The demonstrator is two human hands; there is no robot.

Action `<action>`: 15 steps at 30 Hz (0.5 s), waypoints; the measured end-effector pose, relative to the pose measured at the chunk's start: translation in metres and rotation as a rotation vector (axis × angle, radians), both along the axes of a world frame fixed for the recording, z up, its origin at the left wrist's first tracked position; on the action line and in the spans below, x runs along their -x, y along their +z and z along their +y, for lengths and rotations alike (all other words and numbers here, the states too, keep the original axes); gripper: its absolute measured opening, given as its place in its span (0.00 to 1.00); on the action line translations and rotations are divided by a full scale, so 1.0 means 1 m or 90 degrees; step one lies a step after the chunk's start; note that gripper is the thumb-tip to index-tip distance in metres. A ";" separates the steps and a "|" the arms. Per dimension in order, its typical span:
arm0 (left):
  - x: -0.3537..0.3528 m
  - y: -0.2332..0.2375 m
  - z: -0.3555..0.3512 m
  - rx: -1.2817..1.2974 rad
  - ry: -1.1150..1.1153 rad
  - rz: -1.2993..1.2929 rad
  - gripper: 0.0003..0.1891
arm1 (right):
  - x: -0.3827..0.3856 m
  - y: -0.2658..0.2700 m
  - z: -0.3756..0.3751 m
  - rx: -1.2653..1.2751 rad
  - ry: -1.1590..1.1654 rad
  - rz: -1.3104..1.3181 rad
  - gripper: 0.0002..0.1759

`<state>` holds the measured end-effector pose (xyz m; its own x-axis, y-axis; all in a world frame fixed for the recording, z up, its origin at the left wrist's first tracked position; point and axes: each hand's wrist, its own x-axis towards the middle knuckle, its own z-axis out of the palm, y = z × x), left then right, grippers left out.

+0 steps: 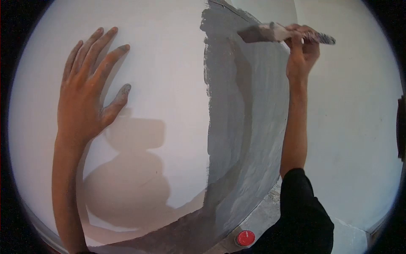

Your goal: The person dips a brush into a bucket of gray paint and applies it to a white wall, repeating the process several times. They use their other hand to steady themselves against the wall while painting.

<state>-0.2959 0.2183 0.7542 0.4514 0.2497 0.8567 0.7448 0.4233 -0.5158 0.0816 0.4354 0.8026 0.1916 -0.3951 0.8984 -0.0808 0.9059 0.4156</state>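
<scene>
**Head view: paintbrush in right hand, bristles at the grey band**

Head view, grip. Right hand (pixel 302 51) has its fingers together, clamped on the handle of a paintbrush (pixel 272 31). Bristles (pixel 253 34) point left from the grip, over the grey paint (pixel 228 106); contact with the surface cannot be confirmed. Left hand (pixel 82 101) is well left of the grip, fingers spread apart, palm toward the white wall (pixel 169 76), holding nothing; it looks like a brace.

Technique (judgement). Light, even pressure and long strokes along the band should suit its streaky coat. The ragged edge, left of the bristles, calls for the bristle tip and a slow wrist; a loaded brush tilted outward could smear the white.

Surroundings. A pale wall (pixel 351 106) lies right of the grip. Far below it: a dark sleeve (pixel 302 207), the floor (pixel 275 194) and a red-topped container (pixel 245 238), near the sleeve and easily knocked, I judge. A shadow (pixel 131 182) falls below left of the grip, dimming the lower surface. Nothing visible blocks the bristles.
</scene>
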 end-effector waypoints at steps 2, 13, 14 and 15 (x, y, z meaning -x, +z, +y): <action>0.001 0.000 0.000 0.006 -0.011 0.012 0.34 | -0.004 -0.015 0.001 0.056 0.021 -0.090 0.05; 0.000 -0.001 -0.001 0.016 -0.006 0.010 0.35 | 0.026 0.060 0.020 0.070 -0.057 -0.103 0.12; 0.000 0.000 0.000 0.016 -0.003 0.012 0.35 | 0.026 0.065 0.015 0.065 -0.057 -0.073 0.14; 0.000 0.001 0.000 0.016 0.000 0.015 0.35 | 0.022 0.063 0.008 0.084 -0.035 -0.066 0.12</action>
<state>-0.2959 0.2181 0.7554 0.4718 0.2710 0.8390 0.7318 0.4104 -0.5441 0.0600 0.4433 0.8658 0.0772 -0.2804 0.9568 -0.0664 0.9560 0.2856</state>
